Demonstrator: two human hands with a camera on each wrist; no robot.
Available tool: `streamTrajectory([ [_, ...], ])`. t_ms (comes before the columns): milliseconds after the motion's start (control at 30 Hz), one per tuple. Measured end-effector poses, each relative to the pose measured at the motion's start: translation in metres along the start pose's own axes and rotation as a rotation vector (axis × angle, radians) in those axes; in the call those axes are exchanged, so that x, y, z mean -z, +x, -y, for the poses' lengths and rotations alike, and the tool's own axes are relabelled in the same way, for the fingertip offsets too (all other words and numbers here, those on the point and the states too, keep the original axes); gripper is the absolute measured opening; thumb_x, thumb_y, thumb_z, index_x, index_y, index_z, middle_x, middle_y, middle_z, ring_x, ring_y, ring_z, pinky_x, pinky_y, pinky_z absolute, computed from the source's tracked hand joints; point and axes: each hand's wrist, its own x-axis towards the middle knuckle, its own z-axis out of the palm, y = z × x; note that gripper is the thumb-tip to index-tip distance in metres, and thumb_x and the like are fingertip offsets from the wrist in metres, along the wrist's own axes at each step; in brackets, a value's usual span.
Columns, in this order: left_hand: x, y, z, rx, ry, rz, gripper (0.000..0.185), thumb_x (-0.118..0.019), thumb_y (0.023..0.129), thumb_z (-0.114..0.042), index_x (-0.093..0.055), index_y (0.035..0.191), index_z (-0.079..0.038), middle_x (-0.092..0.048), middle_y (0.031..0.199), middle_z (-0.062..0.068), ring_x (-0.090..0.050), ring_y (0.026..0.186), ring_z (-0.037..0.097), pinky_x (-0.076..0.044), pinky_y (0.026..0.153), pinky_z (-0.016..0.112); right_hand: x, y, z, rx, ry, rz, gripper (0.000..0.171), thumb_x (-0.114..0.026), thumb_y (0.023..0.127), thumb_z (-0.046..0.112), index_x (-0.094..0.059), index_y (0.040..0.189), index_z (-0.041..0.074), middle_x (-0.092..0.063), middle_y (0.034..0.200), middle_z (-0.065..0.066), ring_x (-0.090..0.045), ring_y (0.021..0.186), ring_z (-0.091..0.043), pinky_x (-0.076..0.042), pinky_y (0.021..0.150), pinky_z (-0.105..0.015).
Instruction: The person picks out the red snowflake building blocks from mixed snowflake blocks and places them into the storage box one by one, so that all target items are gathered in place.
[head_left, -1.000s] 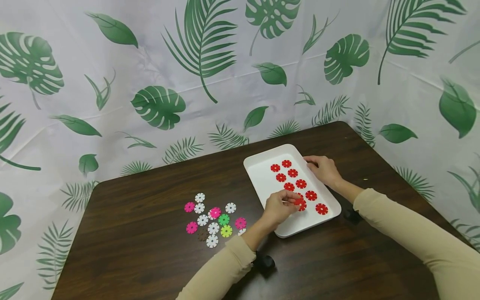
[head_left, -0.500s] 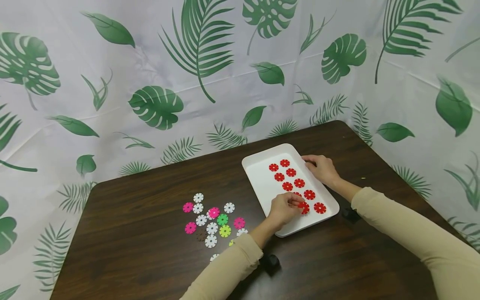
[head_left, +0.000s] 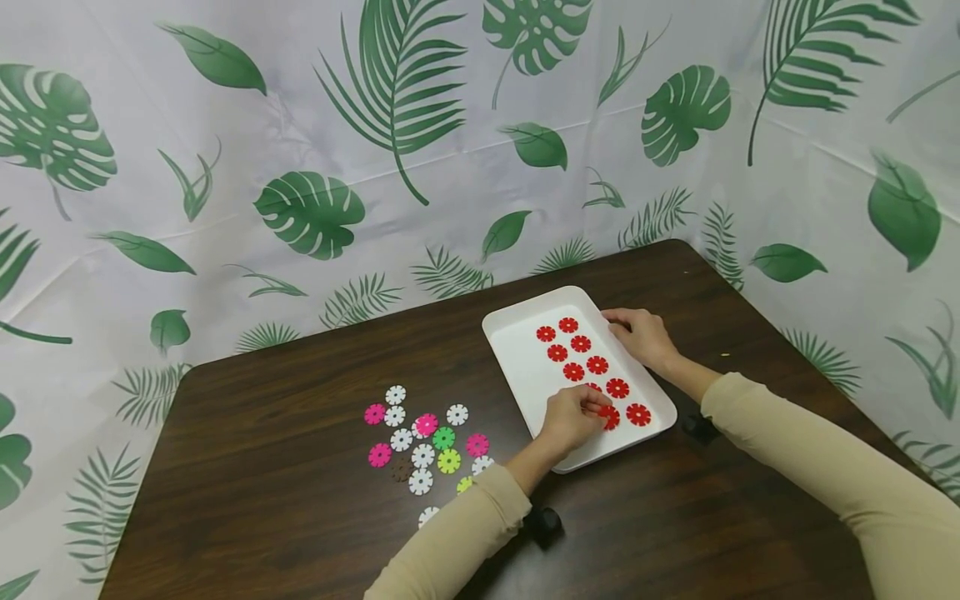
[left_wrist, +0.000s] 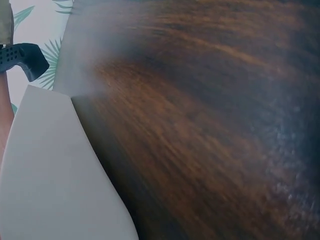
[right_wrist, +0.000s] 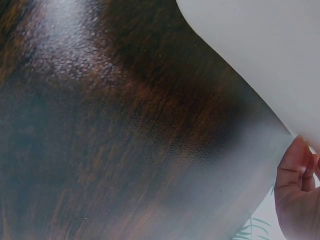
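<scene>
Left hand (head_left: 572, 417) pinches a flat red disc (head_left: 609, 417) over the white tray (head_left: 517, 350).

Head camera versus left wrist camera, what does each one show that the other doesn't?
Only the head view shows both hands, the left hand pinching a red disc, the right hand on the tray's far edge, plus the loose mixed discs on the table. Only the left wrist view shows the tray's outer side wall up close, blurred. Both show the white tray and the dark wooden table.
</scene>
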Motion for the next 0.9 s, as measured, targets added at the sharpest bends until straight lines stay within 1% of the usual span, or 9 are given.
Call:
streamTrajectory([
  [300,-0.0021,0.0007,0.0011,-0.022,0.071,-0.017,0.014,-0.07,0.076,0.005,-0.072,0.087,-0.004,-0.064,0.073,0.002,-0.048,0.06,0.0,-0.042,0.054,0.012,-0.0004,-0.0003,0.0003,0.007,-0.002,0.002,0.033,-0.053,0.095,0.005,-0.055,0.127,-0.003,-0.057,0.122,-0.028,-0.062,0.089,-0.035,-0.055,0.076,-0.045],
  [533,-0.0027,0.0013,0.0029,-0.072,0.14,-0.034,0.013,-0.071,0.076,0.004,-0.072,0.085,-0.004,-0.064,0.072,0.0,-0.048,0.06,-0.001,-0.042,0.054,0.012,-0.0008,-0.0006,-0.0001,-0.005,-0.002,0.003,0.033,-0.052,0.095,0.006,-0.055,0.127,-0.002,-0.057,0.123,-0.028,-0.062,0.09,-0.035,-0.055,0.077,-0.045],
  [700,-0.0033,0.002,0.0035,-0.088,0.168,-0.043,0.012,-0.072,0.076,0.003,-0.072,0.085,-0.004,-0.065,0.073,0.001,-0.049,0.06,-0.001,-0.042,0.055,0.012,-0.001,-0.0004,-0.0008,-0.005,0.004,0.004,0.033,-0.052,0.095,0.006,-0.055,0.127,-0.002,-0.057,0.123,-0.027,-0.062,0.09,-0.035,-0.055,0.078,-0.045],
  [800,-0.0037,0.0015,0.0028,-0.097,0.18,-0.047,0.012,-0.072,0.076,0.003,-0.072,0.086,-0.003,-0.066,0.073,0.002,-0.05,0.061,-0.001,-0.042,0.055,0.012,-0.0011,-0.0002,-0.0012,-0.004,0.007,0.004,0.033,-0.053,0.095,0.007,-0.055,0.127,-0.002,-0.057,0.122,-0.027,-0.062,0.089,-0.034,-0.055,0.076,-0.044],
  [900,-0.0041,0.0012,0.0023,-0.109,0.19,-0.054,0.012,-0.072,0.076,0.003,-0.072,0.086,-0.003,-0.066,0.073,0.002,-0.05,0.061,-0.001,-0.042,0.055,0.012,-0.0009,0.0,-0.0016,-0.011,0.017,0.006,0.033,-0.053,0.095,0.007,-0.055,0.127,-0.002,-0.058,0.121,-0.027,-0.062,0.086,-0.032,-0.056,0.073,-0.041],
])
